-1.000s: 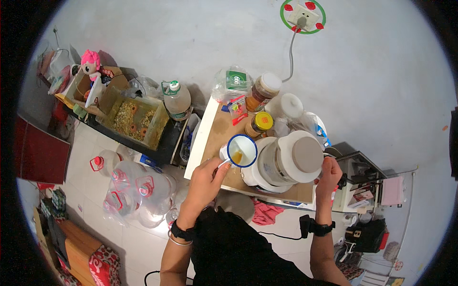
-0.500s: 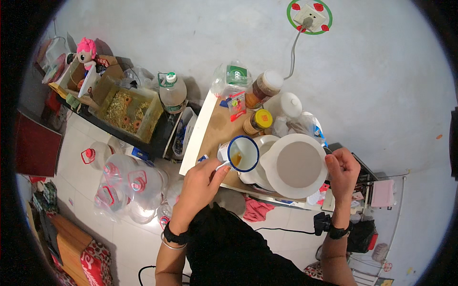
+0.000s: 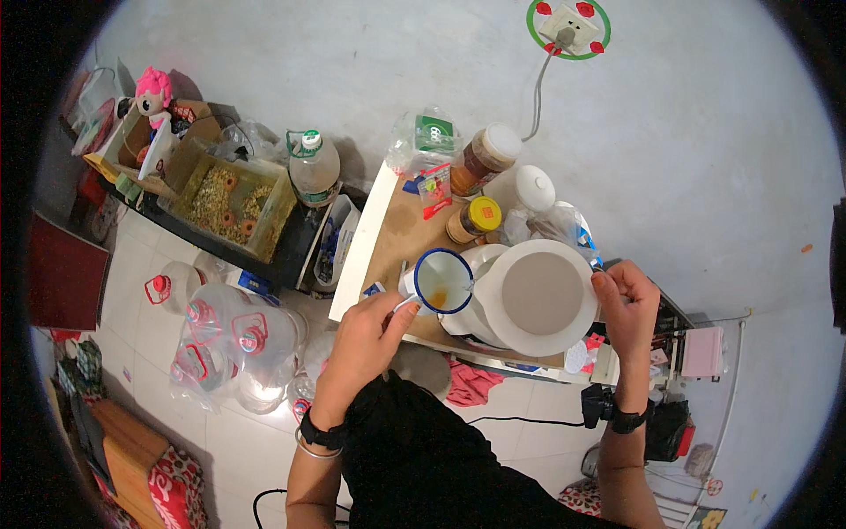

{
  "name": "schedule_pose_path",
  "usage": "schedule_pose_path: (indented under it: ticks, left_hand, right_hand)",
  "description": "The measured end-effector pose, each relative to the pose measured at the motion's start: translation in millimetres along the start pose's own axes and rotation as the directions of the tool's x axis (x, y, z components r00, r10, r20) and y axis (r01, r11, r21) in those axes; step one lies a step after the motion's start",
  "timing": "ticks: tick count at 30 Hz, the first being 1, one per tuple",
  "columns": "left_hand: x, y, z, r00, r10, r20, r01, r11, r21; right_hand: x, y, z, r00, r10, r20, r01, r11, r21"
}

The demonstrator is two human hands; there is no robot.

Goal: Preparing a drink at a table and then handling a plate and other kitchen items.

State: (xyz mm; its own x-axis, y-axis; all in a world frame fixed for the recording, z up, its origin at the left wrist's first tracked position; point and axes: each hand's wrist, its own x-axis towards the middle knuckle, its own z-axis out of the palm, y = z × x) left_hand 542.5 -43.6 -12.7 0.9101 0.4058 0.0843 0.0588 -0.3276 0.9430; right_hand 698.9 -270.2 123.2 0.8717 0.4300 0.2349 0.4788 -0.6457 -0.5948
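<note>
My left hand point(image 3: 366, 331) is closed on the handle of a white enamel mug point(image 3: 443, 280) with a blue rim, with a little yellow-brown matter inside at the bottom. My right hand point(image 3: 627, 304) grips the side handle of a white kettle point(image 3: 502, 328) with a round grey top. The kettle is tilted to the left, its spout side close to the mug's rim. A thin clear stream seems to pass from it into the mug. Behind the kettle, another white round vessel is partly hidden. Just beyond the mug stands a jar with a yellow lid point(image 3: 483, 214).
On the wooden tabletop point(image 3: 397, 238) are a brown jar with a white lid point(image 3: 493, 154), a white lidded canister point(image 3: 533, 188) and a red packet point(image 3: 434, 189). A corded plug sits in the wall socket point(image 3: 568, 33). Large plastic bottles point(image 3: 251, 333) stand on the floor at left.
The kettle has tilted and shifted slightly up and left toward the mug, with my right hand rising. A clear stream now shows at the mug's right rim. The mug leans slightly more.
</note>
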Motion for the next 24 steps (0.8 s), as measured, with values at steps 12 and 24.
schedule_pose_path:
  ticks: [12,24]
  left_hand:
    - [-5,-20,9,0.983,-0.165,0.083,0.178,0.964,-0.199]
    - [-23,-14,2,0.999,-0.023,0.048,0.029,0.989,-0.143]
  right_hand:
    - [-12,38,0,0.964,0.194,-0.182,-0.111,0.914,0.39]
    - [-19,63,20,0.921,0.315,-0.23,-0.164,0.847,0.506]
